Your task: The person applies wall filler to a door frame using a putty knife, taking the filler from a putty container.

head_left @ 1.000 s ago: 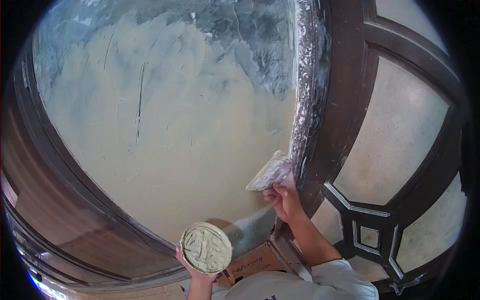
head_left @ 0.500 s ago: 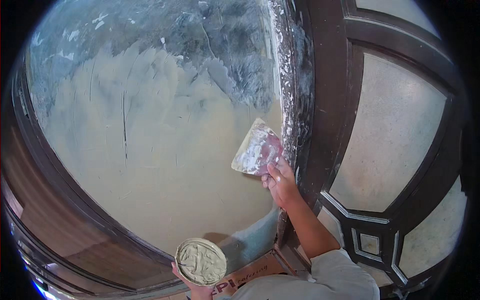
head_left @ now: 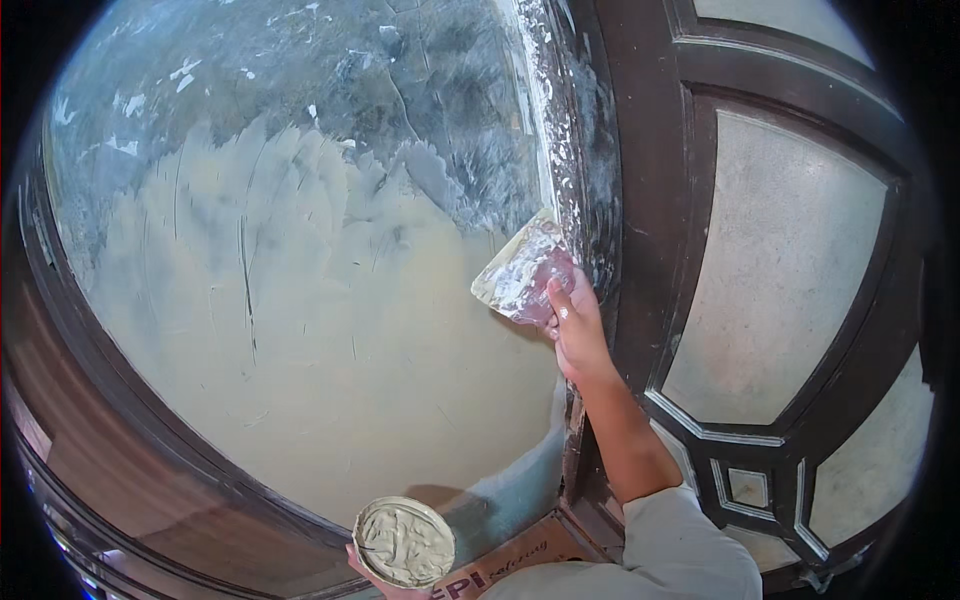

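Note:
In my right hand [head_left: 578, 325] is a flat, reddish putty spreader [head_left: 530, 272] smeared with white and beige filler. Its edge lies against the wall [head_left: 320, 370], near the right border of the beige coated area. My thumb presses on its face; the other fingers are mostly behind it. Low in the view, my left hand [head_left: 372, 575] holds up a round tub [head_left: 405, 541] of beige putty, its surface ridged. Only part of that hand shows around the tub's side. Higher up, the wall is bare blue-grey with white flecks.
A dark, paint-spattered post [head_left: 580, 180] borders the wall on the right, beside a dark wooden door [head_left: 655, 200] with pale panels. Dark wooden framing [head_left: 170, 420] curves along the left. A brown cardboard box [head_left: 530, 553] lies at the wall's foot.
My right hand has moved the spreader up and slightly right along the wall. The tub in my left hand sits a little lower in view, and the whole view has shifted slightly.

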A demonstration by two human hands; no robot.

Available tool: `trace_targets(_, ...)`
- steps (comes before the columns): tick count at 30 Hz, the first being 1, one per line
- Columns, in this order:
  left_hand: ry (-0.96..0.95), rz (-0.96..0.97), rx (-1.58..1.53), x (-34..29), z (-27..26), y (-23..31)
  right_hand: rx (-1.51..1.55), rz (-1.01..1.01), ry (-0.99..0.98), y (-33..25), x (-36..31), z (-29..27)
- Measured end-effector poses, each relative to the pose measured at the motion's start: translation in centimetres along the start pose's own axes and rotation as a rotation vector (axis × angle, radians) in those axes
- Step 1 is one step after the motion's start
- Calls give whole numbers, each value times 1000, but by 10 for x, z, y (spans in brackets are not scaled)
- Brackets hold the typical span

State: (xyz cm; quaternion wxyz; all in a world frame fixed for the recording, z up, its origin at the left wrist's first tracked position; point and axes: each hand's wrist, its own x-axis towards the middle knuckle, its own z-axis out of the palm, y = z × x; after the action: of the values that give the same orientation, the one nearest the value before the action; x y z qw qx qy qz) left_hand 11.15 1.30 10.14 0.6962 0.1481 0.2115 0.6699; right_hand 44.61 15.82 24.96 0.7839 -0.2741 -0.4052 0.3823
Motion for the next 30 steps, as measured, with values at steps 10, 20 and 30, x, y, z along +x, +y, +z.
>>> trace_targets(10, 10, 44, 78, 10, -13, 3, 62, 123, 100, 39, 2, 4)
trace_targets(20, 14, -25, 31, 8, 0, 5, 35, 51, 37, 7, 24, 12)
trace_targets(30, -1, -1, 8, 15, -18, 5, 66, 11, 124, 13, 6, 4)
